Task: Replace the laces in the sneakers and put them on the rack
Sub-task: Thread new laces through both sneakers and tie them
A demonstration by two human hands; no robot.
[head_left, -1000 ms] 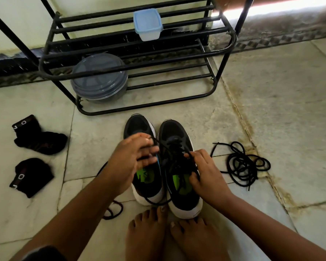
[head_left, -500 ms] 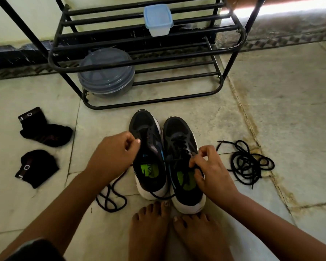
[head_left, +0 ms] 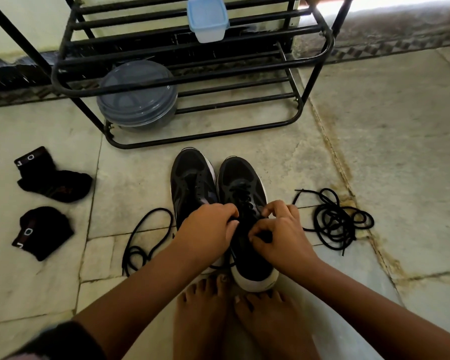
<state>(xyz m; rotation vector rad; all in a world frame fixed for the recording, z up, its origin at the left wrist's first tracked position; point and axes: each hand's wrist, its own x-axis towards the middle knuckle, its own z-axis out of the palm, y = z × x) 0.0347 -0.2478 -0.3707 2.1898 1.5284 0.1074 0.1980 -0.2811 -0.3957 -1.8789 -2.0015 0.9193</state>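
Two black sneakers with white soles stand side by side on the floor, toes toward the rack: the left sneaker [head_left: 190, 183] without a lace, the right sneaker [head_left: 240, 183] partly laced. My left hand [head_left: 208, 229] and my right hand [head_left: 281, 229] meet over the right sneaker's tongue, fingers curled, each pinching the black lace there. A loose black lace [head_left: 146, 237] trails on the floor to the left. A tangled pile of black laces [head_left: 335, 219] lies to the right. The black metal rack [head_left: 187, 76] stands just behind the sneakers.
A grey lidded round container [head_left: 137, 96] sits on the rack's bottom shelf, a pale blue lidded box [head_left: 207, 19] on the upper one. Two black socks [head_left: 53, 181] [head_left: 42, 231] lie at the left. My bare feet [head_left: 231, 315] are right behind the sneakers.
My left hand came back from the left side to the right sneaker's tongue, beside my right hand. The pulled lace now lies slack on the floor at the left.
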